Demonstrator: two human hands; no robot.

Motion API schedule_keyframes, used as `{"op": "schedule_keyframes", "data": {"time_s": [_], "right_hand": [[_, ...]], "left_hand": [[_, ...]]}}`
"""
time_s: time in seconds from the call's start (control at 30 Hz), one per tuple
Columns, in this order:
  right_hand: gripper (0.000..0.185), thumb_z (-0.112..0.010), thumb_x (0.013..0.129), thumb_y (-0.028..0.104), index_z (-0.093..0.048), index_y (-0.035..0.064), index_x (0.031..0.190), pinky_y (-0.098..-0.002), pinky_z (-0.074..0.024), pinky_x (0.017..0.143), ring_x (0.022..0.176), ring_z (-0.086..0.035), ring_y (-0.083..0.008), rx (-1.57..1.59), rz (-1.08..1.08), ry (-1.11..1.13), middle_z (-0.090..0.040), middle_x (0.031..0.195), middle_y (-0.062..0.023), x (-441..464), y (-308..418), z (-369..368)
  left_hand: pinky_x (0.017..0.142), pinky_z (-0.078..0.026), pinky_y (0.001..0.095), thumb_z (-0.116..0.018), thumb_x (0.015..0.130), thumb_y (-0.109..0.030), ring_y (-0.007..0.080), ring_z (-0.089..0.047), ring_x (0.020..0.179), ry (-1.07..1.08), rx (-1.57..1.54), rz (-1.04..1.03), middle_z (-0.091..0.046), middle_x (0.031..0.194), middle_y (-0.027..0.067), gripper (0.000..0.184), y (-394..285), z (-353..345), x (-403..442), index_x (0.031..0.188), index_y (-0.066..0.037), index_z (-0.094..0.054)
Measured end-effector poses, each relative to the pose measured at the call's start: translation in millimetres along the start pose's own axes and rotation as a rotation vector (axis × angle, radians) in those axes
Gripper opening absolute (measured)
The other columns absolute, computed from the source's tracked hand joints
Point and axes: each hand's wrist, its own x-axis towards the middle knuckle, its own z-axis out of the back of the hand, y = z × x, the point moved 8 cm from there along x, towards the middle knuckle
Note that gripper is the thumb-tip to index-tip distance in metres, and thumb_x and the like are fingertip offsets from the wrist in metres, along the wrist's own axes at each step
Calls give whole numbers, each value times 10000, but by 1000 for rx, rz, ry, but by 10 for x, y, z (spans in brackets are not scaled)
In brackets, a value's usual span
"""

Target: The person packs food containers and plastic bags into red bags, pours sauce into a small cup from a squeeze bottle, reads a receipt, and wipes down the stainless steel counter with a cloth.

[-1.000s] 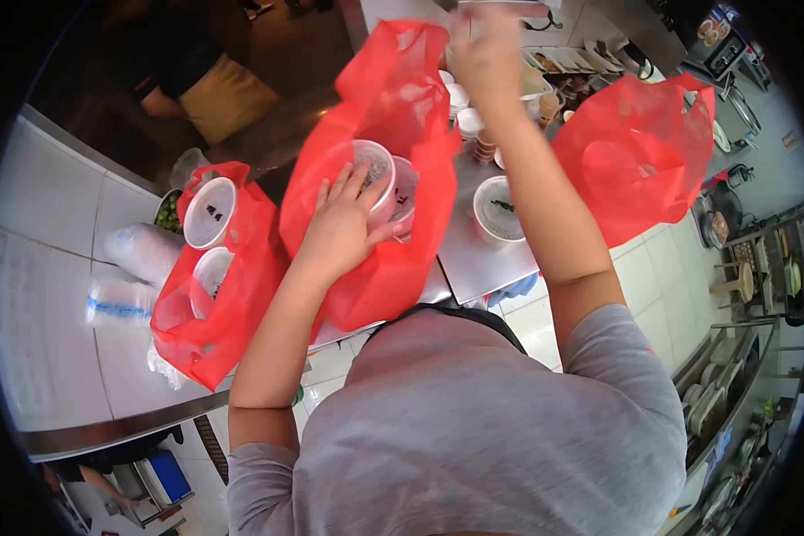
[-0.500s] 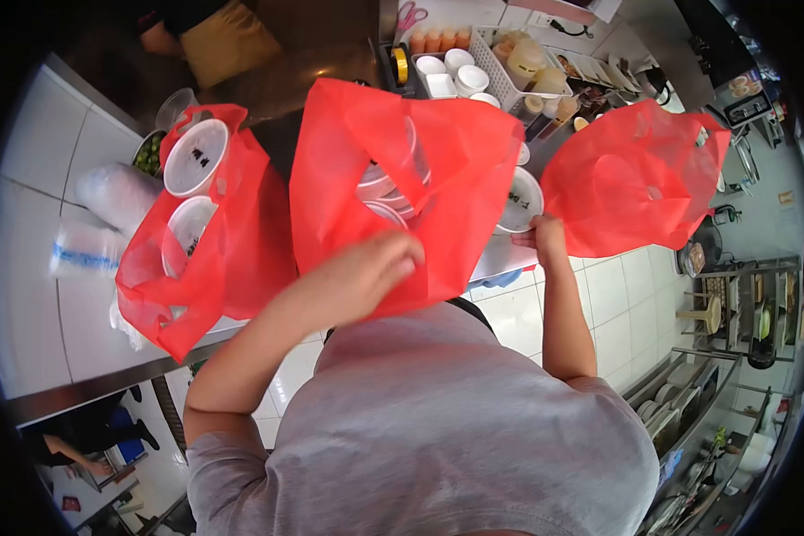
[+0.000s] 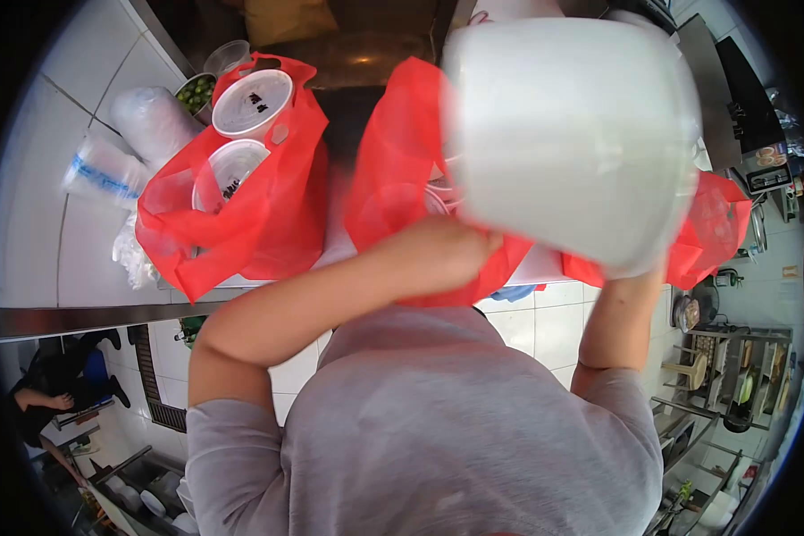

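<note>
A large white round tub (image 3: 572, 134), blurred by motion, is raised close to the camera at the upper right. My right hand (image 3: 636, 275) holds it from below and behind, with most of the fingers hidden by the tub. My left hand (image 3: 456, 255) is curled at the near rim of the middle red bag (image 3: 393, 152), its fingers closed on the fabric. Stacked clear-lidded containers show partly inside that bag. On the left stands another red bag (image 3: 286, 214), holding white tubs with black marks on their lids (image 3: 252, 103).
A third red bag (image 3: 715, 228) is partly hidden behind the raised tub. Left of the bags lie rolls of clear plastic bags (image 3: 152, 125) and a bowl of small green fruit (image 3: 196, 92). Another person (image 3: 58, 384) is at the lower left. Metal shelves (image 3: 732, 375) stand at the right.
My right hand has lifted the white tub from the counter between the bags up toward the camera. My left hand has moved right along the middle bag's rim. The view has shifted.
</note>
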Motion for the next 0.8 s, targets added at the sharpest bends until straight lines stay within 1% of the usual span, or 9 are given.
{"op": "schedule_keyframes", "data": {"time_s": [0.1,0.2,0.3,0.4,0.47,0.53,0.67,0.7,0.8], "right_hand": [[429,-511,760,56,-504,-119,1151,-235,-513,563,586,-602,-113,-121,-380,180,-649,859,-117,316,-691,-310],[428,-531,704,48,-572,-58,1117,-193,-445,498,557,-563,-84,-519,-586,285,-637,770,-56,360,-914,-175],[426,-534,676,62,-604,-41,1084,-202,-424,450,500,-535,-76,-750,-638,360,-610,673,-40,348,-803,17],[419,-525,668,67,-622,-41,1061,-209,-410,415,463,-516,-79,-832,-709,411,-595,638,-39,381,-840,183],[415,-522,674,82,-634,-32,1056,-228,-398,394,453,-511,-83,-933,-731,466,-596,644,-35,398,-858,123],[420,-515,678,87,-635,-24,1065,-236,-396,390,453,-512,-86,-1028,-723,499,-598,646,-37,422,-891,21],[354,-461,746,76,-594,1,1065,-292,-470,504,521,-585,-188,-1206,-572,680,-613,693,-128,392,-1047,-518],[335,-469,756,68,-581,5,1065,-315,-479,553,581,-599,-222,-1248,-399,679,-616,725,-148,421,-1138,-560],[306,-508,771,45,-543,19,1074,-375,-494,685,746,-624,-310,-1388,-19,583,-620,831,-196,418,-1341,-574]], "left_hand": [[599,-506,386,-490,841,-111,290,-622,714,-205,-71,-80,-592,758,199,186,-541,412,-469,871,58,-561],[672,-491,439,-511,810,-89,276,-603,844,250,-124,153,-580,799,159,101,-576,457,-814,810,-3,-565],[677,-493,461,-544,804,-121,293,-588,890,-80,95,-75,-574,811,157,122,-680,625,-1006,815,0,-548],[666,-490,452,-579,790,-140,299,-567,952,-128,-30,-284,-581,855,165,152,-631,435,-953,820,2,-536],[641,-488,437,-597,778,-143,332,-598,806,113,-315,-50,-595,791,152,171,-439,276,-848,859,-9,-528],[631,-487,429,-584,786,-148,351,-601,697,187,-379,91,-592,734,142,175,-382,312,-788,874,-12,-518],[492,-472,410,-588,761,-173,276,-584,555,-16,123,-249,-507,606,102,191,-831,473,-861,888,-55,-508],[427,-434,321,-600,723,-185,171,-549,518,-109,311,-330,-483,604,53,203,-920,487,-900,896,-97,-540],[415,-372,242,-604,700,-200,104,-485,516,-146,428,-365,-462,626,0,238,-1123,699,-1053,924,-127,-577]]}}
